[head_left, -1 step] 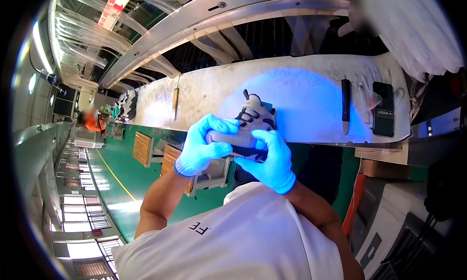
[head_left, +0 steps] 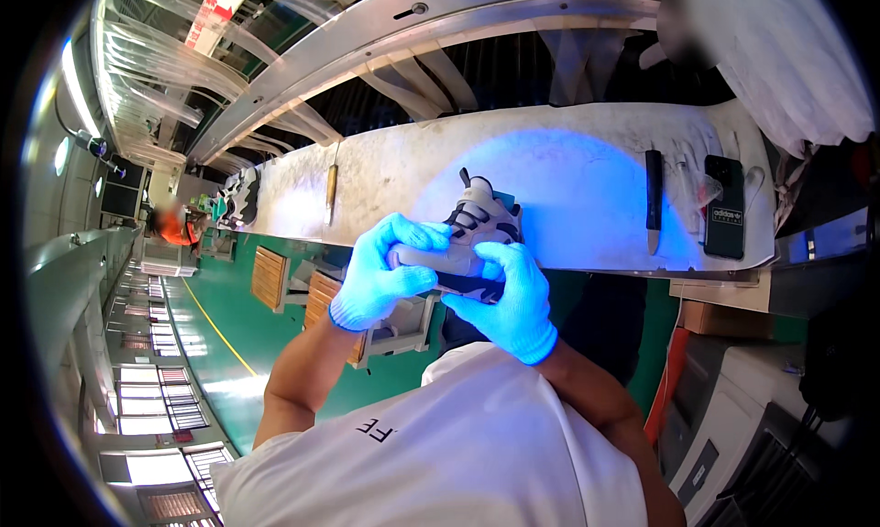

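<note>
Gripping a pale sneaker with dark laces (head_left: 475, 219) in both gloved hands, at the centre of the view, across the near edge of the worktop (head_left: 577, 206). With the left hand (head_left: 378, 275), closed around the toe at eight o'clock; with the right hand (head_left: 515, 298), closed on the side and lower edge at five o'clock. Cannot tell whether resting on the worktop or lifted clear.

Seems at a two-handed steadying step, perhaps pressing or checking the forefoot; hard to say which. For any next move, probably calls for turning with both grips firm, or supporting the heel before freeing either.

From the sneaker, lying well apart toward three o'clock: a black-handled knife (head_left: 653, 190), then a dark phone (head_left: 724, 192). Toward ten o'clock, a wooden-handled tool (head_left: 331, 186); farther, near nine, more shoes (head_left: 242, 199).
</note>
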Demonstrator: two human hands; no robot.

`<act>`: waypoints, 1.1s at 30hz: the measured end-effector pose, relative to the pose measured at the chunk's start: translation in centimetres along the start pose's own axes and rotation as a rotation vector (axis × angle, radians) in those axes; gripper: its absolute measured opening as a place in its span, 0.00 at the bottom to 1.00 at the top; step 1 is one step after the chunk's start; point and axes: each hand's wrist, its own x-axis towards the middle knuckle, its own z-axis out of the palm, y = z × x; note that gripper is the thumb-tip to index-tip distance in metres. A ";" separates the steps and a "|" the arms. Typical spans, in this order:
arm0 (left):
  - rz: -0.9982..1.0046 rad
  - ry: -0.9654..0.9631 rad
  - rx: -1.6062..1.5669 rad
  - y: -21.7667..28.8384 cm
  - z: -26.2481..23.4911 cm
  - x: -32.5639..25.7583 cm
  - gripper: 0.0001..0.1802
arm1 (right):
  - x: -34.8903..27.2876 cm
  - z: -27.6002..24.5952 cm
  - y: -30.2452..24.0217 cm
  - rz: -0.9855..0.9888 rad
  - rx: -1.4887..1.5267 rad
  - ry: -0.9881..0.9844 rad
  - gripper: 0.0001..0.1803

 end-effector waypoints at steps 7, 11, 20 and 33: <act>-0.029 -0.034 0.174 2.2 0.2 -0.1 0.25 | 0.7 0.9 -0.2 -0.023 -0.058 -0.008 0.38; -0.033 -0.038 0.570 3.2 0.6 0.2 0.28 | 1.0 1.0 0.1 -0.013 -0.071 -0.053 0.37; -0.140 -0.002 0.434 2.9 -0.9 1.8 0.28 | -1.8 0.4 2.0 0.069 -0.103 -0.004 0.35; -0.093 -0.121 0.436 2.9 -2.9 3.5 0.25 | 0.6 1.0 3.8 -0.105 -0.038 -0.022 0.28</act>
